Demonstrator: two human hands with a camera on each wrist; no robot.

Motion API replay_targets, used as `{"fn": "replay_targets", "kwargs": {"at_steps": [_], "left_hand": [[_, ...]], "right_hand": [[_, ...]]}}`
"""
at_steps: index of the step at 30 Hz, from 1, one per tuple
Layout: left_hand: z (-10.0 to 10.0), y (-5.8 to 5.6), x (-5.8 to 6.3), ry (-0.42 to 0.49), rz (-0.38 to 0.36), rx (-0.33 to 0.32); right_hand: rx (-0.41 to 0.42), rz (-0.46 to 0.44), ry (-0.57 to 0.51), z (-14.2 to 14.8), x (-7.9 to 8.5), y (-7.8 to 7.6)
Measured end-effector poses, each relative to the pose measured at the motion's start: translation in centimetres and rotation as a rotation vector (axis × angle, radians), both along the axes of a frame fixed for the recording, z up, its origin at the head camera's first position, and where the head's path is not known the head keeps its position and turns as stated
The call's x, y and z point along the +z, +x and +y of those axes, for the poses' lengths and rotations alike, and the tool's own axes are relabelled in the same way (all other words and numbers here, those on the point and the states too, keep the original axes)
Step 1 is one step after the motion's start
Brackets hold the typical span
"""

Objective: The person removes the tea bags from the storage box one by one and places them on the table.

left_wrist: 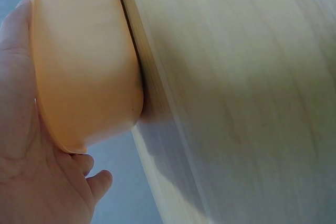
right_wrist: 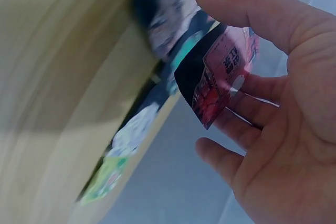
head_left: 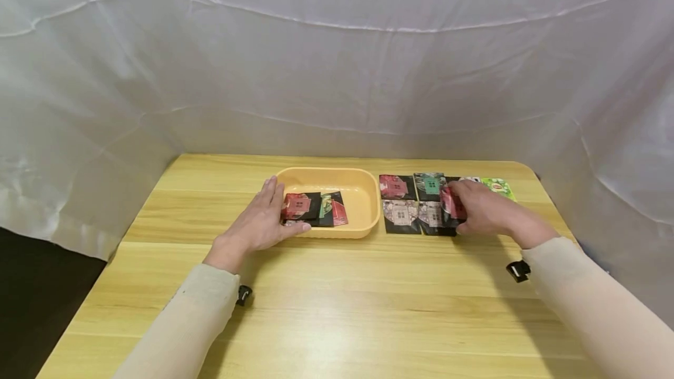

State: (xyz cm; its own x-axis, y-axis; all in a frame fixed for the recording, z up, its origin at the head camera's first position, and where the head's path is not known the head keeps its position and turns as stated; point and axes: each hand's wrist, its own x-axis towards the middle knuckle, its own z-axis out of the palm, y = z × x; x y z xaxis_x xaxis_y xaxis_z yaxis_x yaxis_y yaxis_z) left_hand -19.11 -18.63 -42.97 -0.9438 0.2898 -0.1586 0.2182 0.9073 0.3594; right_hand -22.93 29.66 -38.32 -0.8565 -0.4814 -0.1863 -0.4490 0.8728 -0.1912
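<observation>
My left hand [head_left: 258,218] lies along the left end of a yellow plastic tray [head_left: 370,206], fingers straight and thumb stretched over the front rim. Inside the tray are several tea bag packets [head_left: 299,206], red, black and some green. My right hand [head_left: 481,206] pinches a red and black tea bag packet [right_wrist: 223,69] between thumb and fingers. It is held over the right part of two rows of packets on the table. Nearest to it are a grey-and-black packet [head_left: 430,215] and a black packet with a green label [head_left: 429,185].
Farther left in the rows lie a red and black packet [head_left: 396,186] and a pale floral packet [head_left: 401,215]. A bright green packet [head_left: 498,187] lies at the right end, partly behind my right hand. The wooden table [head_left: 337,297] meets a pale cloth [head_left: 337,75] at the back.
</observation>
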Motion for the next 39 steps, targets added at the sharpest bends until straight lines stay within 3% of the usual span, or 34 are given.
{"fn": "replay_targets", "kwargs": {"at_steps": [16, 26, 39], "left_hand": [[0.0, -0.1, 0.0, 0.002, 0.000, 0.002], [0.0, 0.0, 0.0, 0.002, -0.013, 0.011], [0.0, 0.0, 0.0, 0.002, -0.019, 0.014]], "right_hand": [[0.012, -0.017, 0.059, 4.0, -1.8, -0.2], [-0.023, -0.116, 0.112, 4.0, -2.3, -0.4], [-0.062, -0.171, 0.172, 3.4, -2.3, -0.9]]}}
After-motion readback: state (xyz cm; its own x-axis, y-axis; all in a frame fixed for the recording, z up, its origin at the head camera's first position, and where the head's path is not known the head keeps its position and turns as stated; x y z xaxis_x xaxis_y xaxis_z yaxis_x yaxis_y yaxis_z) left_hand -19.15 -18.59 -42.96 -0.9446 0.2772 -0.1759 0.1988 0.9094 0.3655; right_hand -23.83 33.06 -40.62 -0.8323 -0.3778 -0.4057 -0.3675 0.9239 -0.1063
